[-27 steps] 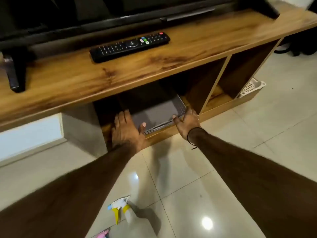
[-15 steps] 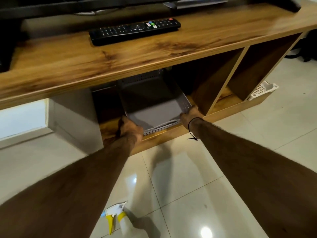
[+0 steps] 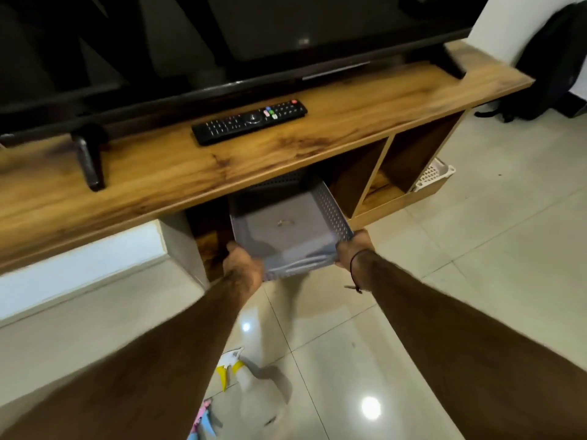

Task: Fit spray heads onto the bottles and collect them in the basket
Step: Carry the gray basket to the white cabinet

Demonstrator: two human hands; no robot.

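A grey perforated plastic basket [image 3: 333,204] sticks halfway out of the lower shelf of the wooden TV stand, with only a small scrap inside. My left hand [image 3: 243,262] grips its front left corner and my right hand [image 3: 352,247] grips its front right corner. On the floor near my left forearm stands a white bottle with a white and yellow spray head [image 3: 233,365]. A pink and blue spray head [image 3: 201,420] pokes out at the bottom edge, partly hidden by my arm.
The wooden TV stand [image 3: 317,147] carries a black TV [image 3: 254,36] and a remote [image 3: 251,120]. A white basket [image 3: 433,176] sits in the right shelf bay. A black backpack [image 3: 552,58] leans at the far right. The floor is glossy tile.
Both hands closed on the basket's front corners and drew it out of the shelf toward me. The view has pulled back and tilted up, showing the TV.
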